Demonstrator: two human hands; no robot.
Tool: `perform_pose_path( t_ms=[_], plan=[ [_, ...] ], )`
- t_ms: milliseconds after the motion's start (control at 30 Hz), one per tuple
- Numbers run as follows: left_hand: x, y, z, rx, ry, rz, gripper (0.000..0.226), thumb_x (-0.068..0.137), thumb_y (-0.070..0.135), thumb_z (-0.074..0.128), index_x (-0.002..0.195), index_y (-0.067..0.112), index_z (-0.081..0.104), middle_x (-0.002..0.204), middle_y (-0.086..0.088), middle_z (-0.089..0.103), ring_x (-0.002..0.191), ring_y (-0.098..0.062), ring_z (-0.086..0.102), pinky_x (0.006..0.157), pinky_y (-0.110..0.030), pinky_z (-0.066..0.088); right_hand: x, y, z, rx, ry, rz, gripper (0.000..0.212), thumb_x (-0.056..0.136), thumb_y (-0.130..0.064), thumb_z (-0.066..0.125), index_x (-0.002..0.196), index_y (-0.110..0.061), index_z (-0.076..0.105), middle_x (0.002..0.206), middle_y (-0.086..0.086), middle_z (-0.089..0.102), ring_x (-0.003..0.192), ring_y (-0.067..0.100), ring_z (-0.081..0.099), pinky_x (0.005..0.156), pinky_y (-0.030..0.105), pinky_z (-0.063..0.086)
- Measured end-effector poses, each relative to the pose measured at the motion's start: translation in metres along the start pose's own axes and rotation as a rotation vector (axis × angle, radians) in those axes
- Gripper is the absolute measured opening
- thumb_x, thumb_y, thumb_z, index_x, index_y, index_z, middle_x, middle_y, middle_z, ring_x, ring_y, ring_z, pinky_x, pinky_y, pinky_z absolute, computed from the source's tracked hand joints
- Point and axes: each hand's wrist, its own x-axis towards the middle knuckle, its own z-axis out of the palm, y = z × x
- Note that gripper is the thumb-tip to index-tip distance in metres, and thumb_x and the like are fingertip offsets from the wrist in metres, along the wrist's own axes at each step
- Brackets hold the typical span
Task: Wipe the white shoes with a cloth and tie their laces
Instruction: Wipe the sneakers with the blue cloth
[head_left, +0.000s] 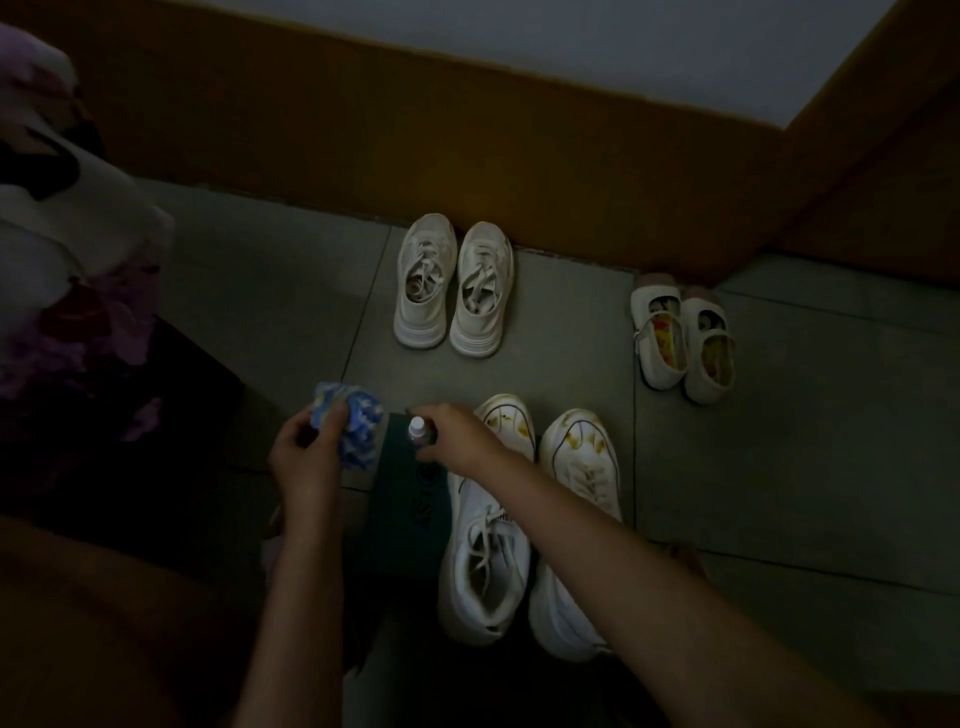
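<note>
The left hand (306, 452) clutches the bunched blue cloth (358, 426). The right hand (457, 436) grips a small bottle (417, 428) atop a dark box (400, 519). The stained white shoes (576, 467) lie just right of the box, partly under the right forearm. Another pair (452, 291) sits at the floor's far edge.

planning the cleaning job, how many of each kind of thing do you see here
Lace-up white shoes: 4
Strap shoes: 2
Blue cloth: 1
Small bottle: 1
Dark box: 1
Total: 9

The left hand (306, 452) holds a blue cloth (350, 428), the right hand (460, 434) grips a small bottle (418, 430) beside stained white shoes (524, 519).
</note>
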Motion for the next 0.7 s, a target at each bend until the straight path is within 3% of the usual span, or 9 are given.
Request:
perform_pose_path(
  t_ms=[133,233,333,400,467,567,700],
  plan=[
    [-0.007,0.01,0.004,0.016,-0.033,0.025,0.034,0.084,0.02,0.066,0.116,0.008,0.059,0.112,-0.013,0.063,0.095,-0.022,0.061,0.082,-0.033,0.049,-0.017,-0.004,-0.016,0.022,-0.019,-0.023,0.068,0.08,0.001,0.066,0.141,-0.01,0.038,0.144,0.012,0.043,0.132,0.025,0.04,0.105,0.025,0.032],
    [-0.018,0.02,0.014,0.036,-0.134,0.057,0.035,0.085,0.023,0.066,0.116,0.008,0.06,0.11,-0.013,0.066,0.09,-0.02,0.064,0.075,-0.029,0.051,-0.043,-0.01,-0.048,0.292,0.121,-0.06,0.052,0.089,-0.006,0.059,0.137,-0.014,0.045,0.14,0.007,0.047,0.128,0.018,0.044,0.087,0.006,0.038],
    [-0.041,0.031,0.039,0.03,-0.281,0.073,0.034,0.085,0.021,0.065,0.117,0.013,0.055,0.1,-0.004,0.066,0.086,-0.017,0.064,0.07,-0.025,0.052,-0.065,-0.006,-0.069,0.593,0.234,-0.099,0.041,0.092,-0.015,0.057,0.132,-0.022,0.051,0.132,-0.004,0.054,0.121,0.011,0.051,0.092,0.018,0.045],
    [-0.059,0.036,0.058,0.032,-0.369,0.082,0.036,0.086,0.02,0.065,0.118,0.021,0.048,0.088,0.002,0.062,0.077,-0.013,0.062,0.061,-0.02,0.051,-0.078,-0.002,-0.073,0.659,0.251,-0.109,0.04,0.092,-0.019,0.058,0.131,-0.025,0.052,0.124,-0.009,0.057,0.112,0.003,0.055,0.089,0.017,0.049],
    [-0.072,0.035,0.077,0.041,-0.433,0.094,0.035,0.087,0.018,0.064,0.118,0.02,0.047,0.085,-0.002,0.061,0.074,-0.016,0.062,0.059,-0.023,0.051,-0.086,0.004,-0.074,0.752,0.272,-0.103,0.041,0.091,-0.015,0.058,0.131,-0.023,0.051,0.118,-0.006,0.059,0.103,0.001,0.059,0.084,0.016,0.052],
    [-0.083,0.03,0.104,0.011,-0.5,0.038,0.026,0.088,0.018,0.063,0.11,0.009,0.054,0.095,-0.012,0.065,0.078,-0.018,0.064,0.057,-0.02,0.054,-0.096,0.017,-0.081,0.861,0.401,-0.084,0.04,0.087,-0.003,0.061,0.123,-0.02,0.054,0.112,0.001,0.061,0.093,0.001,0.062,0.079,0.016,0.054],
    [-0.096,0.01,0.143,0.002,-0.6,-0.05,0.01,0.09,0.019,0.059,0.086,0.01,0.063,0.087,-0.01,0.066,0.076,-0.016,0.063,0.061,-0.021,0.051,-0.107,0.042,-0.095,0.826,0.56,-0.033,0.041,0.083,0.003,0.064,0.123,-0.003,0.055,0.111,0.008,0.061,0.099,0.015,0.061,0.077,0.014,0.053]
  ],
)
